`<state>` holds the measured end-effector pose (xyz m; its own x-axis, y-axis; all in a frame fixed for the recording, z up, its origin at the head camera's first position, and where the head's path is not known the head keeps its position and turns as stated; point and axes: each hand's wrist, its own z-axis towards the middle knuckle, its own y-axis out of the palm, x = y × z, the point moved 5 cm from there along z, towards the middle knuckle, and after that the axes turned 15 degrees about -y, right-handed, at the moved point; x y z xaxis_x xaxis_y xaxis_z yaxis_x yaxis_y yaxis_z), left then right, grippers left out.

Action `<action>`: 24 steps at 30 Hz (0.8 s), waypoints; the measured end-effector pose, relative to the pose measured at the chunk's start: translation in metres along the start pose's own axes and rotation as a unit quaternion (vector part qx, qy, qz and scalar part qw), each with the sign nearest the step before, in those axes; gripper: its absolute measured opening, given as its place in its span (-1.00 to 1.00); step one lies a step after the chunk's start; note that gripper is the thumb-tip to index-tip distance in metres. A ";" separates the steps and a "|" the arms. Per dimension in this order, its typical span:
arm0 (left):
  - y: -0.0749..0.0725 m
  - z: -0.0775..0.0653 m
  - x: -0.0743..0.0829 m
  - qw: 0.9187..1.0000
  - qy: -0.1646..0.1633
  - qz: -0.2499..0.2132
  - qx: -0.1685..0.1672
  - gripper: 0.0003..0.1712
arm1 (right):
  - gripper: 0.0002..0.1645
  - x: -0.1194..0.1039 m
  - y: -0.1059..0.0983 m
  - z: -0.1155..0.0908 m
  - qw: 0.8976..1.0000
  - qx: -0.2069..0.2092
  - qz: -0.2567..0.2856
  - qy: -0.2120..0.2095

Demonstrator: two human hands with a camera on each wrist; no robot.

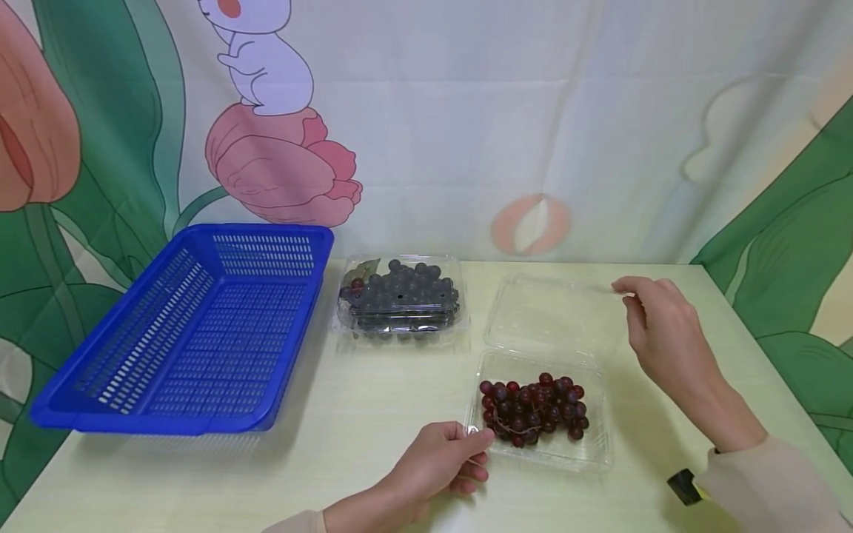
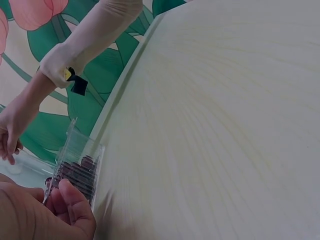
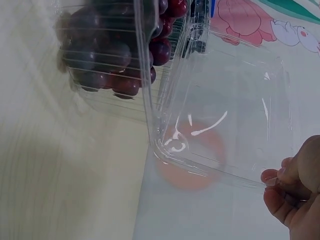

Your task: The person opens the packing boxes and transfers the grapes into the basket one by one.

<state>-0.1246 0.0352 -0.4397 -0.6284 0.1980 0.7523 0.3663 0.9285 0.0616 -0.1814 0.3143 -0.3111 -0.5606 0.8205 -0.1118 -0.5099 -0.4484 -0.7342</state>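
Note:
A clear plastic clamshell box (image 1: 596,437) stands with its lid raised on the right half of the table. Inside lies a bunch of dark red grapes (image 1: 533,406). My left hand (image 1: 440,460) pinches the box's near left rim between thumb and fingers. At the far right, my right hand (image 1: 669,333) pinches a corner of the transparent lid (image 1: 549,314). The right wrist view shows that lid (image 3: 230,110) tilted up from its hinge, with the right fingertips (image 3: 272,177) at its edge. In the left wrist view the grapes (image 2: 75,172) show through the box's side.
A second clear clamshell (image 1: 400,296), its lid down over dark grapes and a leaf, stands at the back centre. The large blue plastic basket (image 1: 233,355) occupies the left side. Behind the table hangs a printed curtain (image 1: 433,133).

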 end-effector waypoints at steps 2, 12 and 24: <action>0.000 0.000 0.000 1.000 0.001 -0.001 0.000 -0.67 | -0.69 0.002 0.002 0.000 1.000 -0.003 -0.001 0.000; -0.001 0.001 0.000 1.000 -0.005 0.001 -0.001 -0.69 | -0.72 0.015 0.008 0.002 1.000 -0.013 0.003 0.008; -0.001 -0.002 0.001 1.000 -0.006 -0.004 -0.001 -0.69 | -0.71 0.031 0.022 0.005 0.999 -0.026 0.022 0.037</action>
<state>-0.1240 0.0341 -0.4380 -0.6387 0.1947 0.7444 0.3635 0.9290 0.0690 -0.2135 0.3276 -0.3273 -0.5306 0.8255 -0.1925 -0.4498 -0.4667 -0.7615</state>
